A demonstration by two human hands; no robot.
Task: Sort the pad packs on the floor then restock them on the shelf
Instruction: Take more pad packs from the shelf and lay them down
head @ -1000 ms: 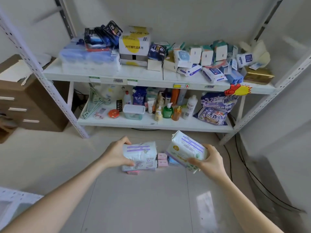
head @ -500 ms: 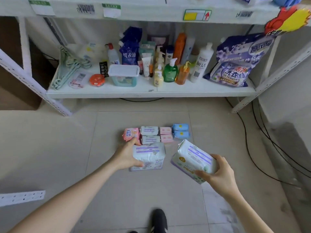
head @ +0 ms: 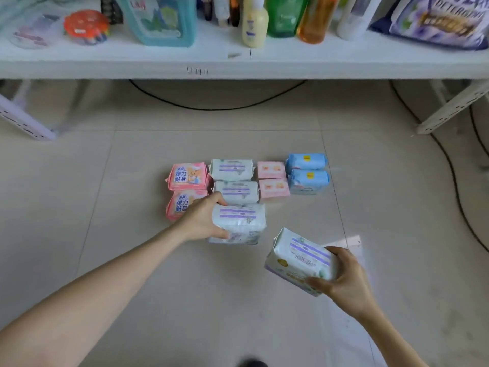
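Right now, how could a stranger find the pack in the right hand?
Below the white shelf, pad packs lie in rows on the floor. Nearer the camera, the right hand grips a white, purple-striped pack, alone tilted and apart from them.

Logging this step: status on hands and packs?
Left hand grips white pack by the white column. Right hand holds second pack, tilted. Nothing blocking.

Looks like a small shop's stockroom: white slotted-metal shelf [head: 238, 71] crowded with toiletry bottles [head: 280, 17] and a detergent bag [head: 436, 25], over tiled floor [head: 79, 194].
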